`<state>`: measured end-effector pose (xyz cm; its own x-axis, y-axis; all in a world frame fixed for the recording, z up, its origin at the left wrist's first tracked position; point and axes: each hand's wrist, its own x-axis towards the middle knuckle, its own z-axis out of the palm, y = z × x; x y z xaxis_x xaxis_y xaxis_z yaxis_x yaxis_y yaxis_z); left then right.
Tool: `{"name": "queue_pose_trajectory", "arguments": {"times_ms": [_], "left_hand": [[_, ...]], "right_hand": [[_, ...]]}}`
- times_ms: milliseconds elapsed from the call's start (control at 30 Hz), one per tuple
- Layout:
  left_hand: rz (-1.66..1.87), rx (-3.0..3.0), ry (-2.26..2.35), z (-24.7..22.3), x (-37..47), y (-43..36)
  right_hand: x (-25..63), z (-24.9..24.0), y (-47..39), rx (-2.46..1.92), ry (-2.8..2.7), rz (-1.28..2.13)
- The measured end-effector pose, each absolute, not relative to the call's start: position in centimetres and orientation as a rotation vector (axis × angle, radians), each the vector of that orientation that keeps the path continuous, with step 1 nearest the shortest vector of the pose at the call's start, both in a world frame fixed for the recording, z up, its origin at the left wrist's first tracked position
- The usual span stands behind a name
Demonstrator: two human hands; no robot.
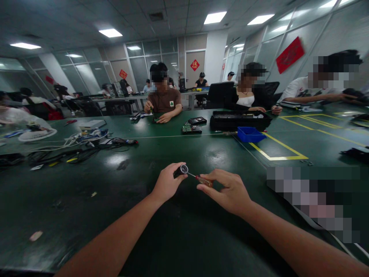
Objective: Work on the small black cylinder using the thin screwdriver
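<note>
At the far side of the room there is a greyish door [190, 57], which carries a red diamond-shaped paper [195, 65]. To the left of the door stand glass panels [146, 63] in light frames; directly to its right is a white column [216, 54]. Farther right of the door, a larger red sheet [290, 55] hangs on a glass wall [328, 42]. Higher than the door extends a grey tiled ceiling [178, 11] with bright rectangular lamps [215, 17]. Before the door are a long desk [187, 93], a black chair [220, 94] and, nearest, a glossy dark green table [138, 157].
</note>
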<state>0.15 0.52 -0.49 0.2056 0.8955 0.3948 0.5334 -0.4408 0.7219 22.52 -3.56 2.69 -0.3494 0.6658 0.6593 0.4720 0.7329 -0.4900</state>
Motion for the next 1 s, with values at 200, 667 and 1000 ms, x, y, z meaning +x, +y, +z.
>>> {"name": "queue_pose_trajectory", "arguments": {"times_ms": [200,667,1000], "left_hand": [[1.083,2.128,1.275,-0.08,0.32,0.25],[0.997,2.205,1.318,0.27,0.46,-0.01],[0.925,2.243,1.332,0.29,0.54,-0.14]], "right_hand": [[22.57,2.67,-3.65,-1.048,-1.890,0.249],[22.16,2.65,-3.10,-1.281,-1.883,0.462],[22.24,2.71,-3.09,-1.262,-1.814,0.526]]}}
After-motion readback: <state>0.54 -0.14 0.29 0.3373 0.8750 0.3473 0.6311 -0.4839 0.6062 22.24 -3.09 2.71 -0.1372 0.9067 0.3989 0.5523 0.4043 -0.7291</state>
